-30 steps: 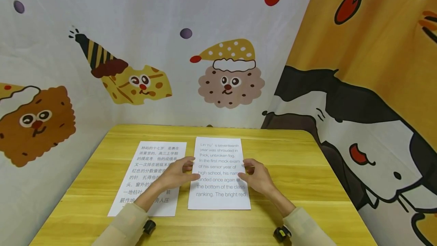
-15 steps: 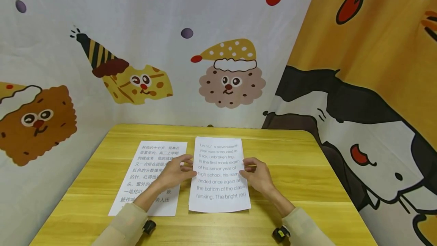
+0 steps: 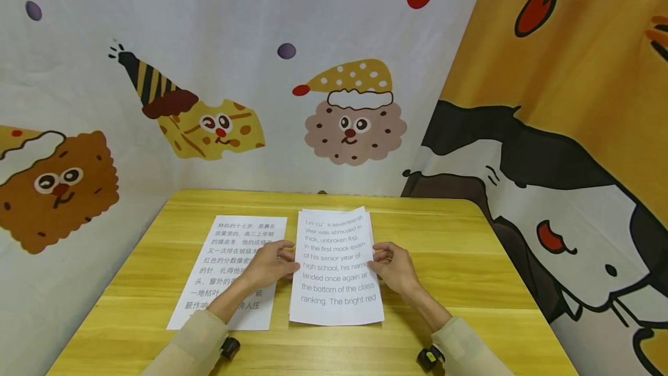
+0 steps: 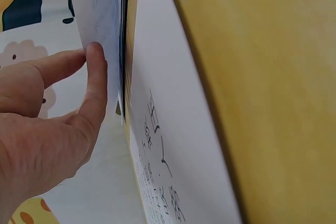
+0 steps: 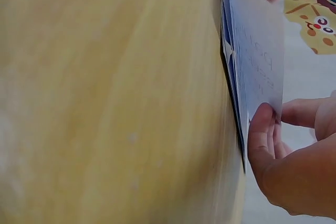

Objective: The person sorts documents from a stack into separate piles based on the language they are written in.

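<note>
A printed sheet of paper with English text is slightly raised off other sheets in the middle of the table. Its left edge is pinched between thumb and fingertip of my left hand. On the opposite edge, my right hand pinches the same sheet; in the right wrist view, thumb and fingers of the right hand meet at its border. Below lies a thin stack of paper, its edges slightly fanned. A second sheet, with Chinese text, lies flat to the left, partly covered by my left hand and forearm.
The yellow wood-grain table reaches back to a cartoon-printed curtain. A yellow curtain with a large cartoon animal hangs along the right side. Dark wrist-worn devices sit under both sleeves.
The English sheet has come up slightly from the stack and bends, its top right corner now lifted. Both hands have closed on its edges, the thumbs shifting outward a little.
</note>
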### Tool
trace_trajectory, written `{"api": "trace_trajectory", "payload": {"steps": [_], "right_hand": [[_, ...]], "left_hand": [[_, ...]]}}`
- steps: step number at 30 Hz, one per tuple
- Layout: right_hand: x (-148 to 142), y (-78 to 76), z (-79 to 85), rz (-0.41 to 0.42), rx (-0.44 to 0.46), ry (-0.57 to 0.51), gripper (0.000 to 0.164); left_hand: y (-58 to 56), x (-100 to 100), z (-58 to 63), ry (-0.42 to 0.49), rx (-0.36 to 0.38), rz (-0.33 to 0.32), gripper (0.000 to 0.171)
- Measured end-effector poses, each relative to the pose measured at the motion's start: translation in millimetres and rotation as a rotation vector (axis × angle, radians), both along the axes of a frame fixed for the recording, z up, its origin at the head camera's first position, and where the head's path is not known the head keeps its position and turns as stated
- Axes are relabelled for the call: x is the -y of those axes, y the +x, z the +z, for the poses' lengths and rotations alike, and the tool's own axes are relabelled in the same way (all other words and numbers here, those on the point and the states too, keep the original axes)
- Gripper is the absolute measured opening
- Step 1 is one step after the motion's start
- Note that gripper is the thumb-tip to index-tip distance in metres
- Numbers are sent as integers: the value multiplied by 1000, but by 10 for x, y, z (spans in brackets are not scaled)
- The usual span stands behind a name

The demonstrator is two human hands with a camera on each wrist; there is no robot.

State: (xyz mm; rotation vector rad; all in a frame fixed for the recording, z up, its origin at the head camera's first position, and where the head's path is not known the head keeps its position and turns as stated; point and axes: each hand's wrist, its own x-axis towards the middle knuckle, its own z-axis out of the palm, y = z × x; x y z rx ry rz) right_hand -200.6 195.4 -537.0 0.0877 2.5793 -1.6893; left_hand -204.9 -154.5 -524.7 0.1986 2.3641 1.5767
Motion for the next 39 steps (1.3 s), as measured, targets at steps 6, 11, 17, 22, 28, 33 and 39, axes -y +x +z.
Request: {"api": "trace_trajectory", "payload": {"steps": [6, 11, 17, 22, 28, 33, 39], "right_hand": [[-10, 11, 10, -1, 9, -10, 40], [-18, 5, 17, -15, 14, -3, 36], [-26, -22, 17, -20, 13, -11, 32], [-40, -23, 27, -19, 14, -21, 31], [-49, -19, 63, -10, 9, -21, 31], [-87, -18, 76, -7, 0, -28, 30], [-133, -27, 105, -15, -15, -35, 31]], "left_hand": [[-2, -24, 2, -3, -28, 37, 67], [-18, -19, -10, 15, -26, 73, 61], [-26, -22, 0, 24, -42, 102, 57], [-29, -25, 22, 28, -48, 110, 55], [-32, -25, 34, 26, -53, 115, 52], [-38, -42, 46, 28, -63, 114, 49], [-42, -84, 51, 38, -73, 104, 50]]}}
